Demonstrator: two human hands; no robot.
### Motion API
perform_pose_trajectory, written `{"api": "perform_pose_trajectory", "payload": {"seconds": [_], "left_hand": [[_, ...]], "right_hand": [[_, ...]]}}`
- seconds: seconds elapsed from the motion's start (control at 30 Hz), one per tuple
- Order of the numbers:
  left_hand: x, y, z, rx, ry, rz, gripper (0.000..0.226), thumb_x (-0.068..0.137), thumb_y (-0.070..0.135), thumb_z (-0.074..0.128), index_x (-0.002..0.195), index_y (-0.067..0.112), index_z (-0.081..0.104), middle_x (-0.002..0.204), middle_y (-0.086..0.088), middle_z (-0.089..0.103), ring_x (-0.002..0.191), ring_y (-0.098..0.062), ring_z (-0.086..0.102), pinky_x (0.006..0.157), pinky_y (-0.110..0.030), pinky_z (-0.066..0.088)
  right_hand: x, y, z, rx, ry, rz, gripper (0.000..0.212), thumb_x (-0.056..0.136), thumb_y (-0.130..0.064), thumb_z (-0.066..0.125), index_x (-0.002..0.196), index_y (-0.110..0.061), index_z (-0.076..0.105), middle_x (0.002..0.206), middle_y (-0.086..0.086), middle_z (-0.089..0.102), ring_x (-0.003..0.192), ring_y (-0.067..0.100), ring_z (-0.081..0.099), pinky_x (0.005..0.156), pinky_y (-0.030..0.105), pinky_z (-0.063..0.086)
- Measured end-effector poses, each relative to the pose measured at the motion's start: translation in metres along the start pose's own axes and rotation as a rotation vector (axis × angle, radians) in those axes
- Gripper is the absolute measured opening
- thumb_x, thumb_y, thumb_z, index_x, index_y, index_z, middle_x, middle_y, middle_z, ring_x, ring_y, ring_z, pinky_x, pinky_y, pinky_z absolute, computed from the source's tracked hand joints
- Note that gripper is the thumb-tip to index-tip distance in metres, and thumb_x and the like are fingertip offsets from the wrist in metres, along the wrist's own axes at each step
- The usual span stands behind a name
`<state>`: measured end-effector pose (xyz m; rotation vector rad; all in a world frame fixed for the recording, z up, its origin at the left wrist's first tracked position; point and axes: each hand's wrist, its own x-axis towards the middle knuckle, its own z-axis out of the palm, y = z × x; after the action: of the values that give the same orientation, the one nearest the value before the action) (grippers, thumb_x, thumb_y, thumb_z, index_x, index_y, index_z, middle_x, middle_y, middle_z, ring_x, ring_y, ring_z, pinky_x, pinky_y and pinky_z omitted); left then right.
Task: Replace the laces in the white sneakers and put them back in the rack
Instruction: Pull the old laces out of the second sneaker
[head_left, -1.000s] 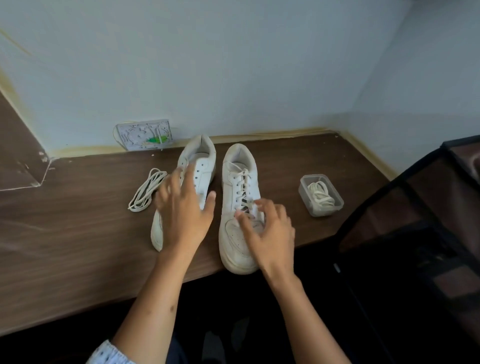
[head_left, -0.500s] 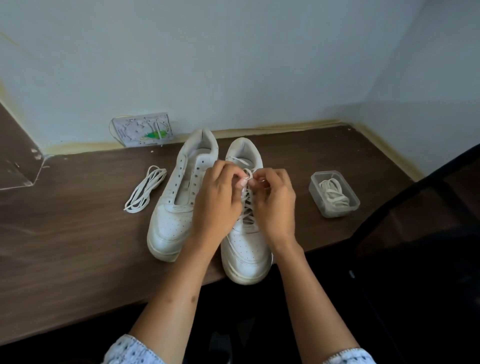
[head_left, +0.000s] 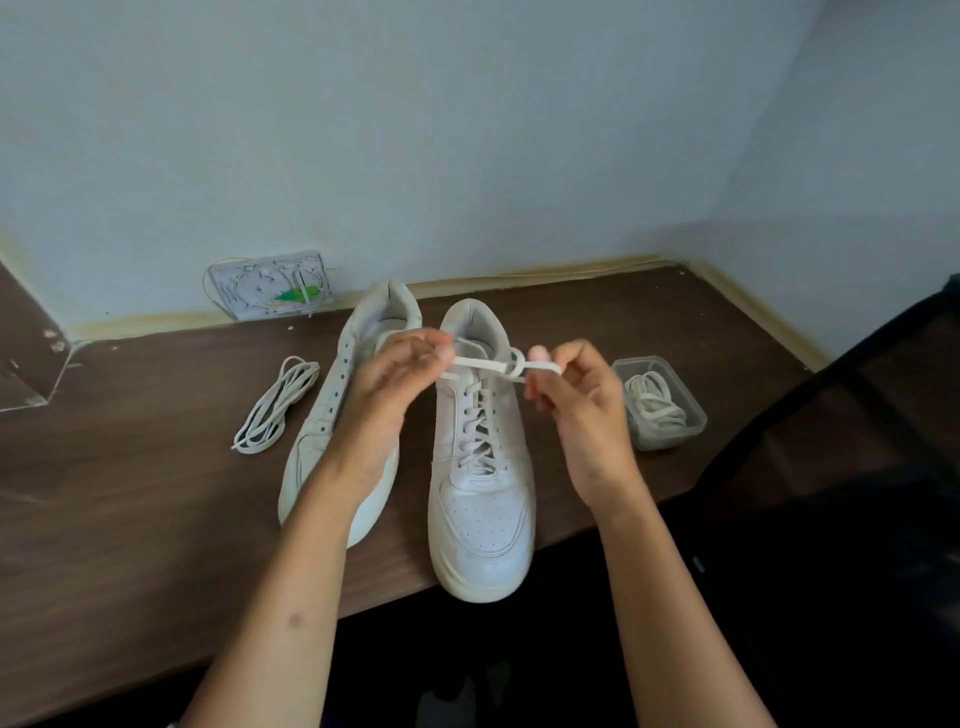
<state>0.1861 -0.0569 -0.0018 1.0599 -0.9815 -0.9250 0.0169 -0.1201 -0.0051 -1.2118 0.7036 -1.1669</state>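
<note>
Right sneaker (head_left: 480, 467), laced, toe at 6 o'clock on the desk (head_left: 130, 493): your left hand (head_left: 387, 395) and right hand (head_left: 582, 410) each pinch one lace end, apparently undoing the knot (head_left: 514, 364); the left sneaker (head_left: 353, 374), at its 9 o'clock, shows bare eyelets.

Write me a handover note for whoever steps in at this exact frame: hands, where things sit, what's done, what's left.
Left hand and right hand each pinch one end of the lace on the right sneaker, pulled apart at the knot.
Left sneaker has bare eyelets; it sits beside the right one on the table.
A loose lace bundle lies left of the sneakers; more laces sit in the clear box on the right.
Done: left sneaker unlaced.
Left: unlace the right sneaker, relace both, return them to the rack.
</note>
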Motion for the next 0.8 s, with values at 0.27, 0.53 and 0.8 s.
{"api": "perform_pose_trajectory", "payload": {"seconds": [0.27,0.53,0.8], "left_hand": [[-0.002,0.017,-0.025,-0.406,0.211,0.061,0.032,0.084,0.042,0.064,0.059,0.024,0.061,0.078,0.001,0.065,0.078,-0.014,0.059,0.085,-0.03,0.047],[-0.005,-0.01,-0.054,0.949,0.156,0.22,0.017,0.076,0.037,0.076,0.088,0.032,0.064,0.094,0.016,0.061,0.087,-0.014,0.058,0.079,-0.044,0.049],[0.007,-0.021,-0.02,1.094,0.043,0.465,0.035,0.097,0.04,0.045,0.12,0.028,0.068,0.123,0.011,0.061,0.115,-0.017,0.046,0.101,-0.033,0.034]], "right_hand": [[-0.002,-0.018,-0.016,0.327,0.423,0.057,0.028,0.098,-0.034,0.054,0.077,-0.017,0.054,0.064,-0.001,0.053,0.056,0.012,0.051,0.058,0.024,0.044],[-0.014,0.002,-0.024,-0.932,0.247,-0.013,0.051,0.089,0.012,0.044,0.134,-0.012,0.05,0.128,0.006,0.048,0.112,0.017,0.055,0.103,0.039,0.045],[-0.035,0.001,0.004,-0.936,0.343,-0.168,0.035,0.094,-0.004,0.054,0.127,-0.016,0.056,0.115,-0.001,0.053,0.097,0.01,0.056,0.088,0.031,0.05]]}}
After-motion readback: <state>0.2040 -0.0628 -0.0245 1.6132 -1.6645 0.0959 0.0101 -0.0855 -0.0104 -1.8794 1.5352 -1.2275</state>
